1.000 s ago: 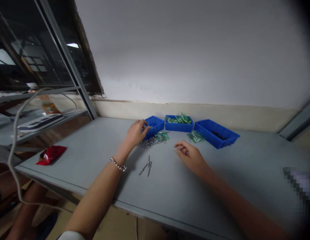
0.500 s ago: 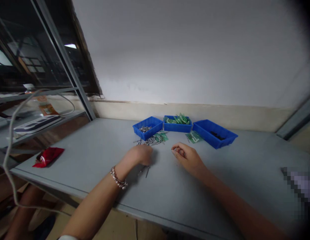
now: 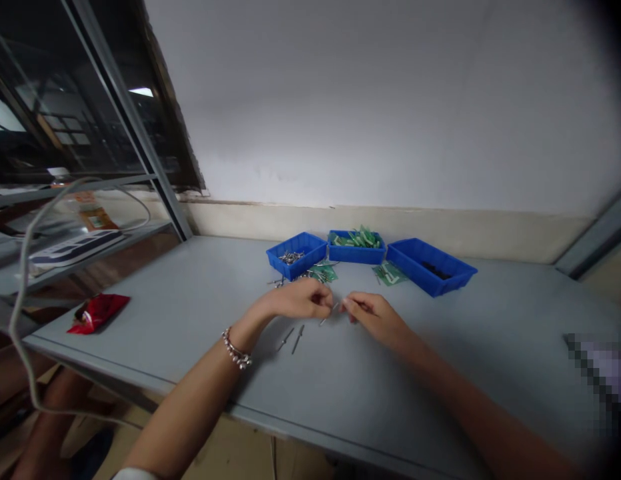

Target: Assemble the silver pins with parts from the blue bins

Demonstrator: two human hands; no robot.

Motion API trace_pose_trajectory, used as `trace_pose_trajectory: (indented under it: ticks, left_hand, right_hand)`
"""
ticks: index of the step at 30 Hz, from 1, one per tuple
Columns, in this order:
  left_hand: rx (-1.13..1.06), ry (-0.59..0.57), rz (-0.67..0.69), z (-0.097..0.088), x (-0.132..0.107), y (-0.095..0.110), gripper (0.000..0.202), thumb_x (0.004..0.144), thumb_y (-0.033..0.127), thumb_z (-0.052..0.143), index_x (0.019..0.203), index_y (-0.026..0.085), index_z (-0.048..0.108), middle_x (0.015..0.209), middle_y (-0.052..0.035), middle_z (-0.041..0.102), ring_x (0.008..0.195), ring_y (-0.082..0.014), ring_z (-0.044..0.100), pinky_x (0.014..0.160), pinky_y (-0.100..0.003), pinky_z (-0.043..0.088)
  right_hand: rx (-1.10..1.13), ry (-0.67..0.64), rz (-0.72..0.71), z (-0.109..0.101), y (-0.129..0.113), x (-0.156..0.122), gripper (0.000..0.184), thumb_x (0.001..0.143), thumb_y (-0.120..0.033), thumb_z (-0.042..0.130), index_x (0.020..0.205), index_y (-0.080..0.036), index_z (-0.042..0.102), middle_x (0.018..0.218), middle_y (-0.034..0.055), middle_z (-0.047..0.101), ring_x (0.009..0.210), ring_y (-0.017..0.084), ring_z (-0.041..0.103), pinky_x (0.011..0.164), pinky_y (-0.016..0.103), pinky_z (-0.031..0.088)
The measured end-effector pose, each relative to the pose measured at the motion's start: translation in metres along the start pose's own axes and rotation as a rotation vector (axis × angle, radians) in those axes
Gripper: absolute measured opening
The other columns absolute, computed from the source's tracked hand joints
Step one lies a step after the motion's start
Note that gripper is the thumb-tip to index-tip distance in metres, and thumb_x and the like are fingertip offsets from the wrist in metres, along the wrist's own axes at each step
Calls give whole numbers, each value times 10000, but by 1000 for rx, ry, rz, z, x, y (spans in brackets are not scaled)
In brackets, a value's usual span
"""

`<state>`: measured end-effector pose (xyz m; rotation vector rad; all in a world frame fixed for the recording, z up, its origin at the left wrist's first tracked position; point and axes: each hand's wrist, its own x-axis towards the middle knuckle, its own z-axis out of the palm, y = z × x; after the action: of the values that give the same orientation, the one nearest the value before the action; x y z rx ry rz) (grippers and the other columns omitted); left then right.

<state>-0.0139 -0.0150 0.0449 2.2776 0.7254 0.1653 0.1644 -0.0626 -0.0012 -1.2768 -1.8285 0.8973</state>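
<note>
Your left hand (image 3: pixel 293 301) has its grip clamped on a thin pin (image 3: pixel 329 313), just above the worktop (image 3: pixel 190 293), its free end pointing to 3 o'clock at your right hand (image 3: pixel 375 317). That hand's fingertips are drawn together almost at the pin's tip; whether they hold anything, I cannot tell. To do this well, you probably want to rest both wrists on the worktop, keep the pin level, and bring the tips together slowly so it does not slip. More loose pins (image 3: pixel 293 339) lie at 6 o'clock from your left hand. At 12 o'clock stand three blue trays in a row: the left tray (image 3: pixel 290 269) holds metal pins, the middle tray (image 3: pixel 357 255) holds green pieces (image 3: pixel 360 237), and the right tray (image 3: pixel 413 270) holds a few dark bits too small to name. Some green pieces also lie loose in front of the trays.
</note>
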Motion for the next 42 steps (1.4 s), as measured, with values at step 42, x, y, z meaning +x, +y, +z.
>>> trace_pose_trajectory:
  ticks: [42]
  left_hand:
    - [-424,316,-168,18,19,-11,323,776,410,454,653,122,535,497,33,387,431,-48,295,431,-221,199]
  right_hand:
    - [519,258,176,-5,15,10,408,745,-520,419,715,-139,561,555,-12,467,373,46,297,340,207,173]
